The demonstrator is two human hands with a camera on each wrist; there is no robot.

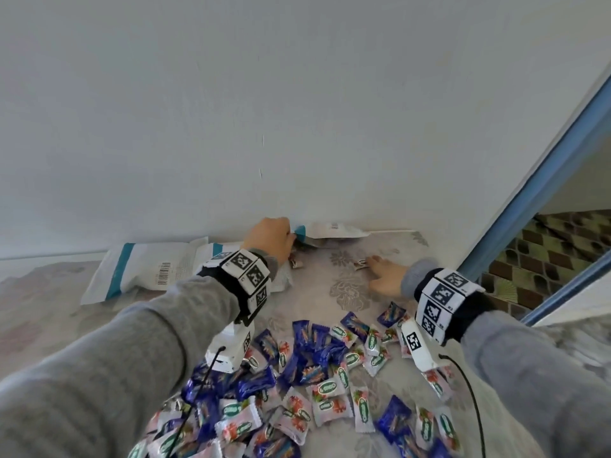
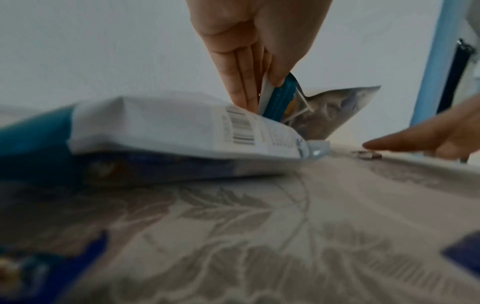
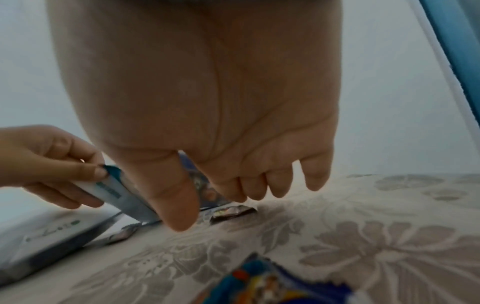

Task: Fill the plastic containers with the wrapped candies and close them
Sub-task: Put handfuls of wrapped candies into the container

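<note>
My left hand [image 1: 290, 238] pinches the teal top edge of an opened white bag [image 1: 334, 230] lying against the wall; the left wrist view shows thumb and fingers of that left hand [image 2: 262, 96] clamped on the teal strip, foil lining showing. My right hand [image 1: 374, 264] reaches flat over the cloth, fingers relaxed, just by a small silver-wrapped candy [image 1: 360, 264]. In the right wrist view the right hand [image 3: 207, 207] hovers over that candy [image 3: 233, 211] without holding it. A pile of blue and white-pink wrapped candies [image 1: 314, 375] lies near me. No plastic container is in view.
A second, sealed white-and-teal bag [image 1: 148, 269] lies left of my left hand. Another silver candy [image 1: 296, 263] sits under the left wrist. The wall rises right behind the bags. A blue door frame [image 1: 542, 180] borders the right side of the floral cloth [image 1: 347, 292].
</note>
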